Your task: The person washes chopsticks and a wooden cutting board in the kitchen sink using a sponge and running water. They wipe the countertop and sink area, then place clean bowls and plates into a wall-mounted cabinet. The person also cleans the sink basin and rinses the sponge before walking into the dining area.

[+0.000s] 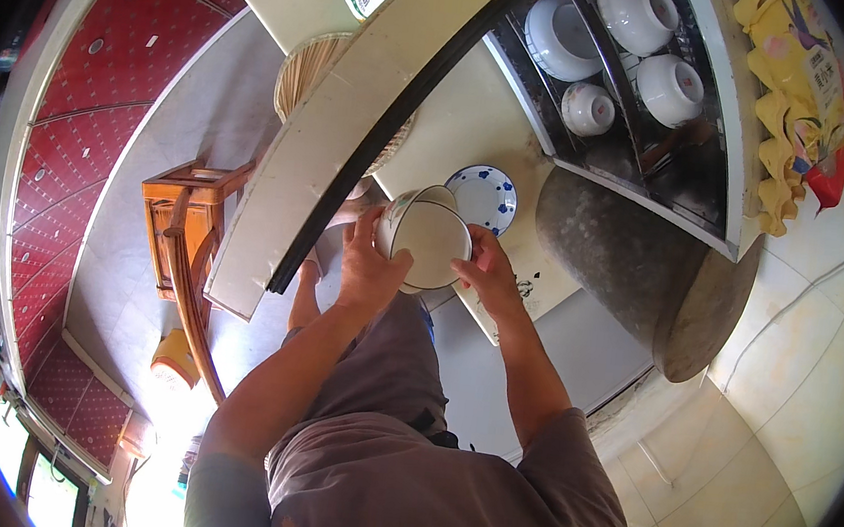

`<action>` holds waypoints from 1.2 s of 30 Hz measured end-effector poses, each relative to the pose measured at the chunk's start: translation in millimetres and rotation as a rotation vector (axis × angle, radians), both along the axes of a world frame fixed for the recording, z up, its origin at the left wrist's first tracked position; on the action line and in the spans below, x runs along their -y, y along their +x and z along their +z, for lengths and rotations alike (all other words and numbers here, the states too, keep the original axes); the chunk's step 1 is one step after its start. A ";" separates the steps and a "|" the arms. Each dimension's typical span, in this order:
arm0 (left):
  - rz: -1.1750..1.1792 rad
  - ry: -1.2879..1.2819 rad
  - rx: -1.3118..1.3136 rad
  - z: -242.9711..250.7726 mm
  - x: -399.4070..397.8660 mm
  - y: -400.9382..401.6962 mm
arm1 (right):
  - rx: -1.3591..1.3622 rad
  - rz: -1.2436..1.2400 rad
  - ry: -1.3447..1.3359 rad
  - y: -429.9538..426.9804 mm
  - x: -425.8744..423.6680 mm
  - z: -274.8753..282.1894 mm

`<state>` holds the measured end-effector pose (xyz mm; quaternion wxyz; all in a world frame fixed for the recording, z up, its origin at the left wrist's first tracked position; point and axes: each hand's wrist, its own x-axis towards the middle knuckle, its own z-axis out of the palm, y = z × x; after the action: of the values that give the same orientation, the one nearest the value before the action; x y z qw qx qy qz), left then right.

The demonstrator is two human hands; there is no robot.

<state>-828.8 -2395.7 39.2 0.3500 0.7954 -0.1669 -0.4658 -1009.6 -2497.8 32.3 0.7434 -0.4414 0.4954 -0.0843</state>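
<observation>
A white bowl with a dark rim [431,245] is held in front of my body, tilted so its inside faces me. Behind it shows the edge of a second bowl [439,195], close against it; whether they are nested is hard to tell. My left hand [371,263] grips the left side, its thumb over the rim. On the right side, my right hand [493,270] pinches the rim between thumb and fingers. Just beyond lies a white plate with blue flowers [482,197] on the pale tabletop [472,117].
An open cabinet door [374,116] juts past my left hand. Several upturned white bowls [670,89] sit in the cabinet. Below is a grey cylindrical vessel [603,257]; above are an egg tray [774,155] and a yellow bag [821,88]. A wooden chair [186,205] stands left.
</observation>
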 end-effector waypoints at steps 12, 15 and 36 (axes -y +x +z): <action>0.164 -0.092 -0.085 -42.0 -1.2 9.1 | 0.046 -0.175 -0.060 6.1 28.2 14.1; 0.226 -0.100 -0.186 -47.8 -11.0 17.7 | 0.092 -0.355 -0.022 -8.5 53.1 13.3; 0.232 -0.032 -0.407 -40.1 -37.0 9.9 | -0.904 0.316 -1.638 -42.8 228.0 -70.2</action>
<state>-818.9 -2358.7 -0.9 0.4400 0.6934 -0.0076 -0.5705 -1052.4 -2725.9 -38.0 -0.0568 -0.8785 0.4577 -0.1249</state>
